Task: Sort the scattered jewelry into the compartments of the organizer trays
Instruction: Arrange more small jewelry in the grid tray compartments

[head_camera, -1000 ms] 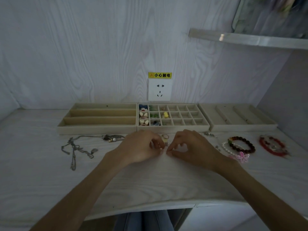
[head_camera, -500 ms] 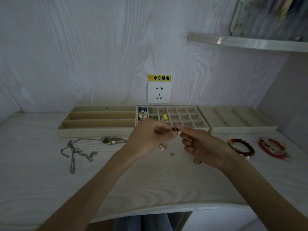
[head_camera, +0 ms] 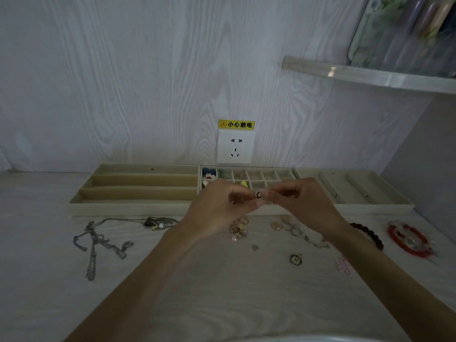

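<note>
Both hands meet in front of the middle grid tray [head_camera: 269, 174]. My left hand [head_camera: 217, 208] and my right hand [head_camera: 306, 203] pinch a small dark ring [head_camera: 258, 194] between their fingertips. Three beige trays stand along the wall: a long-slot tray [head_camera: 138, 191] at left, the grid tray with several small charms, and a slotted tray [head_camera: 355, 188] at right. Loose on the desk lie silver chains [head_camera: 103, 243], a pile of gold rings [head_camera: 238, 227], a shell bracelet [head_camera: 293, 229], a small pendant [head_camera: 296, 259], a dark bead bracelet [head_camera: 370, 234] and a red bracelet [head_camera: 409, 240].
A wall socket [head_camera: 235, 146] with a yellow warning label sits above the trays. A clear shelf [head_camera: 370, 75] juts out at upper right. A pink charm [head_camera: 344, 265] and a tiny silver piece [head_camera: 255, 247] lie near my right forearm. The desk's front edge curves below.
Both hands rose from the desk with the small ring and moved toward the grid tray. The view tilted, which brought the rings and shell bracelet under the hands into sight.
</note>
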`<state>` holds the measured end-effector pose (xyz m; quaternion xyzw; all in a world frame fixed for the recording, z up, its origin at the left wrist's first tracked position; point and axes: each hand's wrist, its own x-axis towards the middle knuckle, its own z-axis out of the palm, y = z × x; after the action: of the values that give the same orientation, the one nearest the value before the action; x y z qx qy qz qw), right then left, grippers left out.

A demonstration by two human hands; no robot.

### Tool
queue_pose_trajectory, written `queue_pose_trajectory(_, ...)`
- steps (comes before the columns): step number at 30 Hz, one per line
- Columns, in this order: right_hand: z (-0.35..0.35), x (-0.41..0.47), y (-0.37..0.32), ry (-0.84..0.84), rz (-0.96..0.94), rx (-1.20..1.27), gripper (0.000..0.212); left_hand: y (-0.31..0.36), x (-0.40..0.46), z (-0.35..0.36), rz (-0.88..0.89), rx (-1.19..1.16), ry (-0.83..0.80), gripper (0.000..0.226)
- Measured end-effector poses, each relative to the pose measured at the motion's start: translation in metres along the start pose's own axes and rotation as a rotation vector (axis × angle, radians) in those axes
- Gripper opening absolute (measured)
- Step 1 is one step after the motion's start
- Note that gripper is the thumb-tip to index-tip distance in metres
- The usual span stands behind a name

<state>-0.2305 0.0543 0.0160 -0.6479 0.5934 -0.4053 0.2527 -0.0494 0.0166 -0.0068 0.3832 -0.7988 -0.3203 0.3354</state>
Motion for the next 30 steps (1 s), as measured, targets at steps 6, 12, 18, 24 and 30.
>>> queue_pose_trajectory(6,-0.014,0.074,0.024,0.085,-0.084,-0.296,0.013,-0.05,0.007,-0.027,-0.317,0.378,0.339,0.026)
queue_pose_trajectory(12,-0.011,0.108,0.036,-0.1,-0.161,-0.711,0.017,-0.063,0.007,-0.029,-0.332,0.446,0.415,0.024)
queue_pose_trajectory(18,0.001,0.118,0.033,-0.224,-0.222,-0.923,0.02,-0.065,0.004,-0.034,-0.337,0.43,0.441,0.031)
queue_pose_trajectory(24,0.01,0.123,0.034,-0.273,-0.262,-0.985,0.021,-0.068,0.004,-0.035,-0.39,0.372,0.408,0.033)
queue_pose_trajectory(30,0.014,0.128,0.036,-0.241,-0.231,-0.943,0.018,-0.07,0.005,-0.035,-0.387,0.356,0.399,0.033)
